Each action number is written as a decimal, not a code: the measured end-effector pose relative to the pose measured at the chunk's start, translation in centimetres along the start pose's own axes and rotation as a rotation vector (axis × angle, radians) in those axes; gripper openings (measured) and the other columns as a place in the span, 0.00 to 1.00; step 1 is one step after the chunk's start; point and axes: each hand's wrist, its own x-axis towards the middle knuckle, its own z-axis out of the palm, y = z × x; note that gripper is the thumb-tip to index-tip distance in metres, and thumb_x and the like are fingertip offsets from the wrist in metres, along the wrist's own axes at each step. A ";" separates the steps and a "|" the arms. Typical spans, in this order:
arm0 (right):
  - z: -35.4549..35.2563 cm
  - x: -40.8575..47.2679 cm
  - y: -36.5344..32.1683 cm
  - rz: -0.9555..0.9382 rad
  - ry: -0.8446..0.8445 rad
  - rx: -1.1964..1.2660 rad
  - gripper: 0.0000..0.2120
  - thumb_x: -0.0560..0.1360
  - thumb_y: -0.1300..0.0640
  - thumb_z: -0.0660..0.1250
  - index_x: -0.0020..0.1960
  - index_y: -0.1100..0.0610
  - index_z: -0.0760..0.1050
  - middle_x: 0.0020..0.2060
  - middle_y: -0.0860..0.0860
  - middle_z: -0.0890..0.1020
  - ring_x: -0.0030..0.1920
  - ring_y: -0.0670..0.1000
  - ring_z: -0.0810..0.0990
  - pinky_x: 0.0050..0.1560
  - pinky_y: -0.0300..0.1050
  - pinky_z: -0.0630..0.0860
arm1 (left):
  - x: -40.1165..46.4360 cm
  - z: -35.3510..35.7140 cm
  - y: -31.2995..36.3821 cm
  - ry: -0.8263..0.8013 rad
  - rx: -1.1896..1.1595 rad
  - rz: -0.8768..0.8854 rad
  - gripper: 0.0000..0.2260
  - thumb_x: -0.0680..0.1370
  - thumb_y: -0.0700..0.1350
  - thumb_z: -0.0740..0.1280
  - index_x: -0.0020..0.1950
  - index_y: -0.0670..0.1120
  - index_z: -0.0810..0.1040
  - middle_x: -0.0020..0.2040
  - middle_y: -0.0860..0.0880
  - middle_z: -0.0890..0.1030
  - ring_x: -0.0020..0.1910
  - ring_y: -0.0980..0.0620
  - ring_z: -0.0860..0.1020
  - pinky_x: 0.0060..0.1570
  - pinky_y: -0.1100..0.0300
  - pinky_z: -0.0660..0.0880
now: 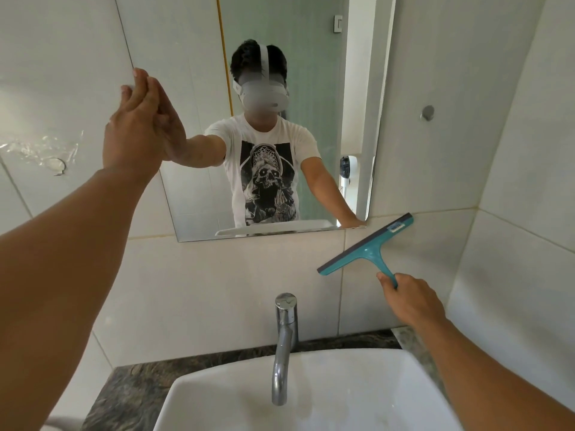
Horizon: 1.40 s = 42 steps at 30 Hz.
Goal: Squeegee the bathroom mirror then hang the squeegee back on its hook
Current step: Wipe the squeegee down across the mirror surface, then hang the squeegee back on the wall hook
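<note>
A frameless rectangular mirror (314,32) hangs on the white tiled wall above the sink. My left hand (137,126) rests flat against the mirror's left edge, fingers together and pointing up, holding nothing. My right hand (410,301) grips the handle of a teal squeegee (367,245). Its dark rubber blade lies tilted against the tiles, just below the mirror's lower right corner. A round metal hook (428,112) is fixed to the wall right of the mirror, with nothing on it.
A chrome tap (284,340) rises over the white basin (311,396), which sits on a dark stone counter (130,390). A clear stick-on hook (56,164) clings to the left tiles. A tiled side wall (529,181) closes in on the right.
</note>
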 end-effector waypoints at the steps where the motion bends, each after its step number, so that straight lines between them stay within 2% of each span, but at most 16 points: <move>1: -0.1 -0.3 0.0 0.006 -0.004 -0.017 0.25 0.79 0.36 0.51 0.38 0.55 0.72 0.31 0.52 0.78 0.31 0.51 0.77 0.29 0.43 0.66 | -0.1 -0.2 0.2 -0.013 0.012 0.004 0.24 0.79 0.33 0.56 0.75 0.42 0.60 0.78 0.46 0.58 0.72 0.38 0.64 0.59 0.39 0.73; 4: -0.6 -1.8 0.1 0.022 -0.014 -0.069 0.26 0.79 0.36 0.51 0.42 0.55 0.74 0.31 0.51 0.77 0.32 0.51 0.77 0.30 0.43 0.67 | -1.4 -0.8 1.7 -0.032 -0.016 0.016 0.21 0.77 0.32 0.57 0.71 0.41 0.63 0.74 0.43 0.63 0.68 0.37 0.66 0.52 0.38 0.75; 8: -1.3 -4.4 0.3 0.010 -0.034 -0.102 0.25 0.80 0.37 0.50 0.44 0.55 0.75 0.33 0.50 0.77 0.33 0.48 0.75 0.30 0.43 0.67 | -5.4 -0.4 4.1 -0.066 -0.157 0.016 0.23 0.81 0.44 0.52 0.76 0.44 0.59 0.77 0.45 0.61 0.76 0.45 0.58 0.64 0.44 0.68; 10: -1.5 -5.8 0.3 0.018 -0.053 -0.111 0.25 0.80 0.37 0.50 0.44 0.55 0.75 0.33 0.50 0.76 0.33 0.49 0.75 0.32 0.44 0.69 | -7.8 0.2 5.0 -0.116 -0.202 0.015 0.22 0.83 0.45 0.53 0.78 0.47 0.57 0.78 0.46 0.60 0.77 0.45 0.55 0.69 0.44 0.64; 13: -1.9 -7.6 0.0 0.012 -0.084 -0.110 0.26 0.79 0.36 0.50 0.45 0.55 0.75 0.35 0.51 0.77 0.37 0.53 0.78 0.39 0.49 0.76 | -11.3 0.8 6.3 -0.198 -0.242 0.014 0.22 0.83 0.43 0.57 0.77 0.50 0.58 0.78 0.47 0.60 0.77 0.42 0.56 0.70 0.40 0.63; 18: -3.3 -10.5 -1.0 -0.021 -0.094 -0.133 0.26 0.79 0.37 0.50 0.48 0.56 0.76 0.40 0.53 0.79 0.41 0.55 0.77 0.44 0.50 0.76 | -16.9 1.7 9.2 -0.350 -0.324 0.039 0.23 0.81 0.45 0.61 0.76 0.49 0.61 0.78 0.51 0.59 0.77 0.46 0.55 0.70 0.44 0.64; 22: -5.1 -12.4 -2.1 -0.058 -0.088 -0.215 0.26 0.80 0.37 0.51 0.54 0.57 0.76 0.44 0.55 0.79 0.41 0.55 0.74 0.41 0.47 0.70 | -20.7 1.4 13.8 -0.503 -0.369 0.155 0.23 0.81 0.47 0.62 0.75 0.47 0.64 0.77 0.51 0.61 0.77 0.48 0.53 0.70 0.46 0.63; 25: -6.4 -13.8 -2.6 -0.112 -0.059 -0.302 0.26 0.79 0.37 0.52 0.54 0.56 0.77 0.48 0.55 0.81 0.44 0.57 0.77 0.42 0.48 0.71 | -23.4 0.8 17.9 -0.620 -0.381 0.304 0.23 0.81 0.49 0.61 0.76 0.50 0.63 0.77 0.53 0.61 0.78 0.49 0.51 0.71 0.47 0.61; 27: -7.4 -14.6 -2.8 -0.138 -0.050 -0.356 0.24 0.79 0.37 0.53 0.53 0.56 0.76 0.45 0.54 0.80 0.42 0.55 0.76 0.41 0.47 0.69 | -24.8 0.8 20.1 -0.665 -0.365 0.407 0.24 0.81 0.49 0.62 0.76 0.51 0.62 0.77 0.54 0.61 0.78 0.49 0.52 0.72 0.46 0.61; 29: -8.4 -15.2 -3.0 -0.154 -0.039 -0.404 0.23 0.79 0.37 0.54 0.51 0.55 0.76 0.40 0.52 0.76 0.39 0.54 0.74 0.40 0.46 0.68 | -25.8 0.9 21.7 -0.656 -0.363 0.490 0.24 0.79 0.49 0.65 0.74 0.51 0.65 0.75 0.54 0.65 0.77 0.47 0.56 0.72 0.45 0.63; 32: -9.5 -16.2 -2.8 -0.184 -0.028 -0.444 0.20 0.78 0.38 0.56 0.49 0.54 0.75 0.40 0.51 0.77 0.38 0.54 0.73 0.39 0.46 0.68 | -26.6 1.0 23.2 -0.600 -0.349 0.577 0.22 0.77 0.49 0.68 0.71 0.50 0.71 0.73 0.52 0.70 0.74 0.43 0.63 0.68 0.45 0.68; 36: -10.5 -17.1 -2.4 -0.208 -0.012 -0.471 0.19 0.78 0.37 0.57 0.48 0.53 0.75 0.38 0.50 0.75 0.37 0.54 0.73 0.38 0.45 0.67 | -26.8 0.6 24.5 -0.512 -0.366 0.629 0.19 0.75 0.47 0.70 0.66 0.50 0.76 0.66 0.52 0.78 0.65 0.42 0.71 0.59 0.45 0.75; 39: -11.0 -17.5 -2.4 -0.230 -0.009 -0.487 0.20 0.78 0.36 0.56 0.49 0.52 0.75 0.38 0.49 0.75 0.37 0.53 0.74 0.39 0.45 0.68 | -26.9 0.4 25.0 -0.445 -0.409 0.627 0.15 0.74 0.48 0.71 0.61 0.50 0.80 0.57 0.53 0.83 0.56 0.45 0.74 0.53 0.50 0.76; 42: -11.2 -17.7 -2.4 -0.253 -0.014 -0.498 0.19 0.78 0.36 0.56 0.46 0.51 0.72 0.38 0.50 0.75 0.35 0.53 0.74 0.37 0.44 0.67 | -27.0 0.5 25.1 -0.418 -0.409 0.627 0.13 0.76 0.49 0.70 0.60 0.51 0.81 0.54 0.54 0.84 0.53 0.49 0.74 0.51 0.54 0.74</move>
